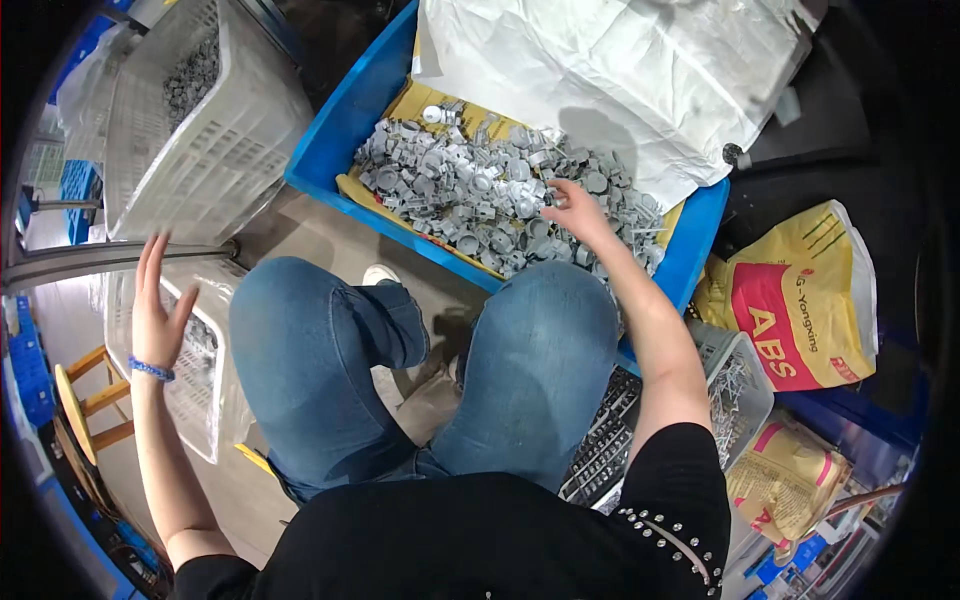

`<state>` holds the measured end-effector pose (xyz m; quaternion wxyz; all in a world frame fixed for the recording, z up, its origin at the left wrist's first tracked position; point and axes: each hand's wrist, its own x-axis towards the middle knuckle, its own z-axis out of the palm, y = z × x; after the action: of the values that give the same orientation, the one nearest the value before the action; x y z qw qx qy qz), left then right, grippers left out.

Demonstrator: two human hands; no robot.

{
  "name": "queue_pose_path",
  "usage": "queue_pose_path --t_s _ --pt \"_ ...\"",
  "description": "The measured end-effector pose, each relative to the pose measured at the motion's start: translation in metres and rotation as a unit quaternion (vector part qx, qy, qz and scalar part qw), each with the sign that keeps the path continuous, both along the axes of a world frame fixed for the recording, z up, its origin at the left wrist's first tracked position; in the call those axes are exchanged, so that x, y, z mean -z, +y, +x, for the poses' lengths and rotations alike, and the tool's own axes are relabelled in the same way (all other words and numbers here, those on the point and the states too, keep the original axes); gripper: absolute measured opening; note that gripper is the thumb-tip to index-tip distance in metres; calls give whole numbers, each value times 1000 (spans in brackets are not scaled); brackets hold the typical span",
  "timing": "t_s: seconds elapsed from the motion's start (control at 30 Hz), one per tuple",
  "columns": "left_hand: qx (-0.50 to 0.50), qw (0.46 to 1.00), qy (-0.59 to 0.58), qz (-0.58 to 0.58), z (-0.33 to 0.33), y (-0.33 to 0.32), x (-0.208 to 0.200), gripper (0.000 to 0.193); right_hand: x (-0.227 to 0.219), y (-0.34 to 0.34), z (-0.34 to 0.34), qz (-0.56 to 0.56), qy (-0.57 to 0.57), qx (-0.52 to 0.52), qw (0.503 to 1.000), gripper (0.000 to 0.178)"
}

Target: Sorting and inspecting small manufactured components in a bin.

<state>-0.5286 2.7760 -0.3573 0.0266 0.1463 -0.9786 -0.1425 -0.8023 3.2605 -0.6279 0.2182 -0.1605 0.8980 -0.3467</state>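
Observation:
Many small grey plastic parts point(470, 185), some with round cup-like ends, lie heaped in a blue bin point(425, 242) in front of my knees. My right hand point(578, 212) is over the right half of the heap, its thumb and fingers curled round a small grey plastic part point(555, 198). Away from the heap, my left hand point(158, 315) is raised at the far left with its fingers stretched out and nothing in it. Below that hand stands a white basket point(215, 400) with grey parts inside.
A white sheet point(600, 70) covers the bin's far side. Another white crate point(200, 150) with grey parts stands at upper left, beside a metal rail point(80, 265). To the right are a yellow-and-red sack point(800, 270), a clear tub point(755, 375) and a black tray point(605, 435).

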Motion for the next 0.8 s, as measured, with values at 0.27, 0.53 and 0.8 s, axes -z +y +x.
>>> queue_pose_path --t_s 0.27,0.53,0.8 --pt "400 880 -5 255 -143 211 7 47 47 -68 -28 253 197 -178 930 80" --pt "320 873 -87 359 -166 207 49 36 78 -59 -46 322 114 -193 920 46" --pt "243 883 -93 390 -169 205 60 35 33 -7 -43 -13 86 -9 996 21"
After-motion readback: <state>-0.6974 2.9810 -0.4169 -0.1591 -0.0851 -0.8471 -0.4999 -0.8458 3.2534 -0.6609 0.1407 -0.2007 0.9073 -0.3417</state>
